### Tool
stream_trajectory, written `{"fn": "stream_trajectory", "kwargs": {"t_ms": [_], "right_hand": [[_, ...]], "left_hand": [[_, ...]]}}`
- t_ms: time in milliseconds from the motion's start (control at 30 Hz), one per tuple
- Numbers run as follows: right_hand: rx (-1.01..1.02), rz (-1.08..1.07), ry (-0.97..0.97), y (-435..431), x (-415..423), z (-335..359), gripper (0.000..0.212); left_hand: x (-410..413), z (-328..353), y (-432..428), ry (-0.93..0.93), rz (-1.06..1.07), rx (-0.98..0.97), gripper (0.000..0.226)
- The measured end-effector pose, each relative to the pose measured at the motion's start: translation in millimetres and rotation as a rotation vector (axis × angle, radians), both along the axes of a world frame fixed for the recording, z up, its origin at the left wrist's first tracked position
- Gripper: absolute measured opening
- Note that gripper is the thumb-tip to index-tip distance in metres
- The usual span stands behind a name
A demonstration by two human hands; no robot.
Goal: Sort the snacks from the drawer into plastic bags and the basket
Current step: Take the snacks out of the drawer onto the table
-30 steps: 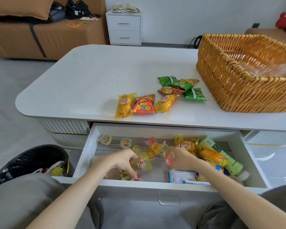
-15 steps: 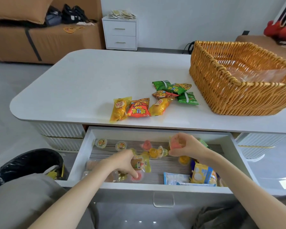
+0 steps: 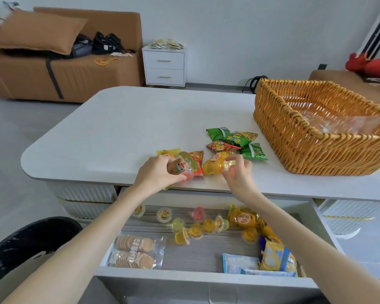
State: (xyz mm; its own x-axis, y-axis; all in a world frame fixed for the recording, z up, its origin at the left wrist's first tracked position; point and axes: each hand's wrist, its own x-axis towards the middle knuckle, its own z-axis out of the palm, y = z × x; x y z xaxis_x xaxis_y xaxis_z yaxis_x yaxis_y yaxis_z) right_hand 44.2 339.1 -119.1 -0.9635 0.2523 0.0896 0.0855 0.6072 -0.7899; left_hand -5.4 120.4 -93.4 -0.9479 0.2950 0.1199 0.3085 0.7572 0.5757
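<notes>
The worktop is plain matt white. At its right edge the woven basket is golden orange. Near the front edge lie green packets, a yellow packet and a red-orange packet. The jelly cups in the left grip are amber, pale yellow and pink, one cartoon-printed. The clear cups in the right grip are yellowish and pink. The drawer floor is grey wood-grain.

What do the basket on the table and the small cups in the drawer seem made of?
Orange-brown woven basket: wicker or rattan, judging by its plaited strands; slightly glossy. Small clear cups: probably thin glossy plastic, as the yellow filling shows through.
</notes>
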Motion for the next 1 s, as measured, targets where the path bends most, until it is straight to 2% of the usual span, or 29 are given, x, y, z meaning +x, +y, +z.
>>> {"fn": "stream_trajectory", "kwargs": {"t_ms": [167, 333, 433, 500, 567, 667, 767, 867, 1000], "right_hand": [[0.051, -0.100, 0.013, -21.7, -41.6, -20.2, 0.036], [0.214, -0.109, -0.111, -25.5, -83.7, -21.4, 0.051], [0.292, -0.075, -0.175, -20.5, -105.0, -18.8, 0.062], [0.305, -0.057, -0.177, -18.2, -112.3, -18.4, 0.067], [0.293, -0.033, -0.154, -16.9, -112.1, -18.2, 0.072], [0.248, -0.015, -0.070, -13.5, -99.2, -17.2, 0.071], [0.275, -0.018, 0.104, -9.8, -75.4, -14.8, 0.055], [0.286, 0.024, 0.245, -9.1, -43.3, -12.5, 0.038], [0.201, 0.162, 0.264, -11.9, 7.8, -10.5, 0.020]], "left_hand": [[-46.1, -26.8, 3.6, 0.059, 0.050, 0.065, 0.055], [-87.9, -34.5, 14.0, 0.169, 0.060, 0.026, 0.075], [-108.2, -29.5, 22.9, 0.002, 0.127, -0.120, 0.104], [-115.6, -27.3, 30.2, -0.075, 0.163, -0.243, 0.112], [-117.3, -24.9, 37.7, -0.084, 0.177, -0.263, 0.110], [-109.4, -22.0, 43.4, -0.063, 0.142, -0.187, 0.098], [-89.9, -15.7, 38.2, 0.030, 0.076, -0.176, 0.083], [-62.6, -7.2, 24.6, 0.126, 0.048, -0.078, 0.068], [-19.5, 3.1, -2.0, 0.056, -0.084, 0.139, 0.051]]}}
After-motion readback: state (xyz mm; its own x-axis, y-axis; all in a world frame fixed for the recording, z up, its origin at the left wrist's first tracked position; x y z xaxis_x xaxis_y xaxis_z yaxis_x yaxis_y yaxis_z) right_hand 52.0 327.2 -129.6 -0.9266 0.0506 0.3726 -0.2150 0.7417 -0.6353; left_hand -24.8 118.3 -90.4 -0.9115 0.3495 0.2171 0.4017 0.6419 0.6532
